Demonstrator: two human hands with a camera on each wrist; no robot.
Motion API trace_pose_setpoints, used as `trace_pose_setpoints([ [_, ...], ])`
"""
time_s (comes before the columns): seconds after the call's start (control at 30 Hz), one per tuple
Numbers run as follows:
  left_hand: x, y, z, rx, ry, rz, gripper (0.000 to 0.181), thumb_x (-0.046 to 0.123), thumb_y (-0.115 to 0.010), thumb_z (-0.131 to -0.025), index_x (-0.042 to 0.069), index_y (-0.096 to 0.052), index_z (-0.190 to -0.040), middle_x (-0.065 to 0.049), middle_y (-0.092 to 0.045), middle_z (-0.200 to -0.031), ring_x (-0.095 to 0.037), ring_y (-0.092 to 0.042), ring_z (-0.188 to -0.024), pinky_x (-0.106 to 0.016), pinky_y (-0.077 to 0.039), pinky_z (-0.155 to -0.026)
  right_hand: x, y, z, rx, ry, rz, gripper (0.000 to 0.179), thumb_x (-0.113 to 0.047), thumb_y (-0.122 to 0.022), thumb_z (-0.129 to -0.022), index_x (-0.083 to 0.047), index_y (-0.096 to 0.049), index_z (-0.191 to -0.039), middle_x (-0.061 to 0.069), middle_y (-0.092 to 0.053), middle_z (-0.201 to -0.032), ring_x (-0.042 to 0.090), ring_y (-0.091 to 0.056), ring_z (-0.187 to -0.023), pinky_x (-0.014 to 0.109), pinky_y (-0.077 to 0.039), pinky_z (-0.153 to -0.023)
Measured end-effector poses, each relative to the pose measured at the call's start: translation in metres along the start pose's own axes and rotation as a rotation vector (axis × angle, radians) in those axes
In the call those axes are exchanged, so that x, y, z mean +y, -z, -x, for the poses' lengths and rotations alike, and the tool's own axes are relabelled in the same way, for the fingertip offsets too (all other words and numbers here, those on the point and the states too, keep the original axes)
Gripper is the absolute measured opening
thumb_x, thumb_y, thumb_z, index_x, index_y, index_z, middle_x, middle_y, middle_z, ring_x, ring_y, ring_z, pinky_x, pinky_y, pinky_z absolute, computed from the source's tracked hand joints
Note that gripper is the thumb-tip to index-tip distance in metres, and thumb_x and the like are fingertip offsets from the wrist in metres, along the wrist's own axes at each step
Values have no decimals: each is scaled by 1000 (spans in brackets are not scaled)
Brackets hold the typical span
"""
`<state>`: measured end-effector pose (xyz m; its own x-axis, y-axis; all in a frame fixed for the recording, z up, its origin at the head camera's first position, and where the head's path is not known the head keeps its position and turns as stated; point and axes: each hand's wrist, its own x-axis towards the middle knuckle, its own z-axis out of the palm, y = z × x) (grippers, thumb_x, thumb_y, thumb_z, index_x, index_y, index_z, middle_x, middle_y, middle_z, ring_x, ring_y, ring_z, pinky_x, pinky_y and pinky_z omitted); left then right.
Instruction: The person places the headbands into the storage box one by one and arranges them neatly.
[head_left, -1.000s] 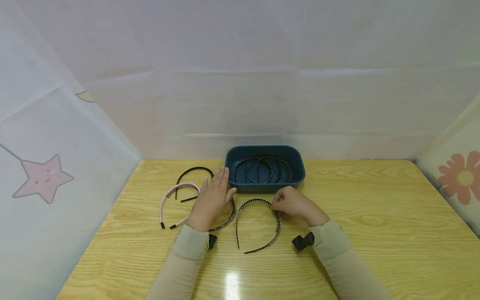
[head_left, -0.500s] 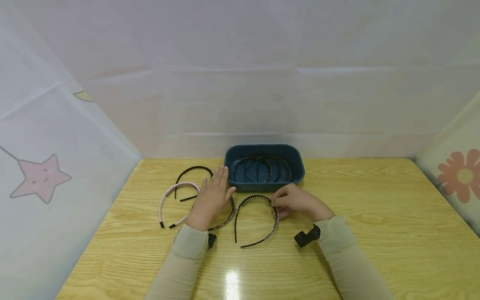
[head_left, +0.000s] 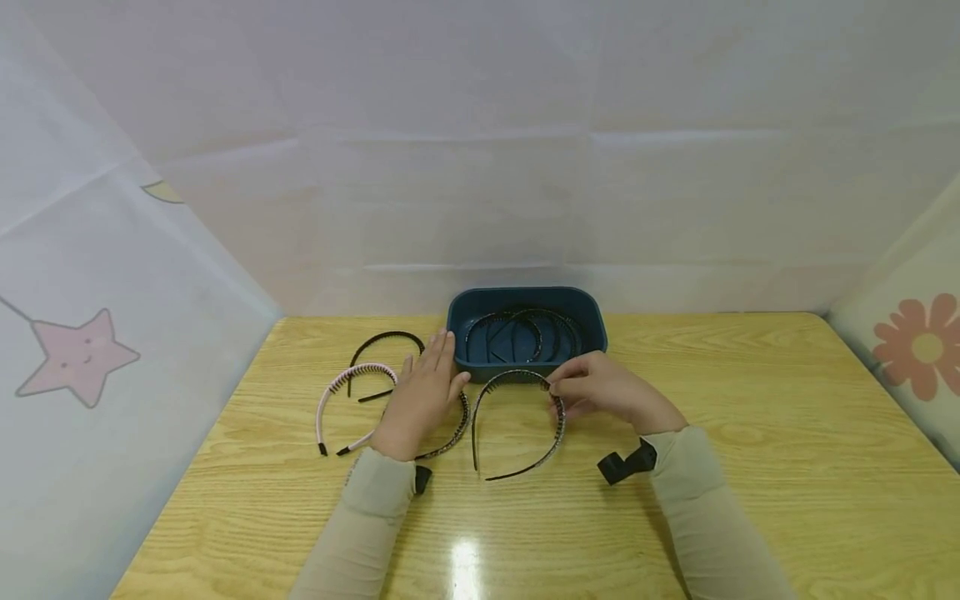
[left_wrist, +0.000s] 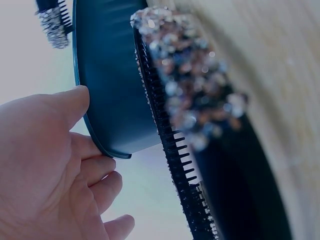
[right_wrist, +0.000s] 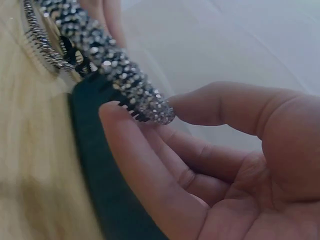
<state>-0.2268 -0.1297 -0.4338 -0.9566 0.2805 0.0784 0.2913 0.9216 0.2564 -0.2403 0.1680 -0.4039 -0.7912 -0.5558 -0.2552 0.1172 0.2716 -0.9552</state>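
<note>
With thumb and fingertips my right hand pinches a rhinestone-covered headband with comb teeth inside. Its curved top overlaps the front wall of a dark blue bin in the head view, and its two ends point toward me. My left hand lies palm down with straight fingers, touching the bin's left front corner; the thumb meets the rim in the left wrist view. Partly hidden under this hand is another sparkly headband. To its left lie a pink headband and a black headband.
Several dark headbands lie inside the bin. The bin stands at the back edge of the wooden table, close to a pale cloth backdrop. Cloth sides with a star and a flower flank the table.
My right hand has lifted the rhinestone headband upward and toward the bin, its top now overlapping the bin's front wall. My left hand has stayed at the bin's corner.
</note>
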Motion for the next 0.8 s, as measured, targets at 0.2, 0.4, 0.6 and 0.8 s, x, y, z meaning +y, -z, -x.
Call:
trace_pose_setpoints([
  [0.2, 0, -1, 0, 16, -3, -14, 71, 40, -44, -109, 3, -16, -162, -15, -13, -169, -31, -15, -155, -60, -16, -122, -8, 10, 8, 57, 30, 41, 37, -14, -56, -105, 14, -60, -129, 22, -72, -109, 42, -68, -106, 48, -58, -92],
  [0.4, 0, 0, 0, 6, 6, -18, 71, 41, -44, -109, 4, -15, -163, -14, -12, -169, -30, -14, -155, -60, -17, -122, -11, 17, 12, 120, 52, 29, 37, -13, -56, -105, 14, -57, -131, 22, -71, -110, 38, -69, -103, 44, -60, -89],
  [0.6, -1, -1, -1, 10, 3, -13, 71, 40, -44, -109, 3, -15, -163, -14, -12, -169, -30, -14, -155, -60, -16, -122, -11, 21, 14, 188, 89, -39, 40, -11, -54, -106, 17, -52, -134, 19, -71, -107, 23, -72, -96, 41, -61, -88],
  [0.8, 0, -3, -2, 14, 0, -23, 71, 40, -46, -109, 3, -17, -162, -15, -14, -169, -30, -14, -155, -60, -17, -122, -11, 20, 13, 291, 110, -109, 39, -12, -53, -107, 13, -52, -137, 20, -68, -112, 23, -71, -97, 36, -61, -86],
])
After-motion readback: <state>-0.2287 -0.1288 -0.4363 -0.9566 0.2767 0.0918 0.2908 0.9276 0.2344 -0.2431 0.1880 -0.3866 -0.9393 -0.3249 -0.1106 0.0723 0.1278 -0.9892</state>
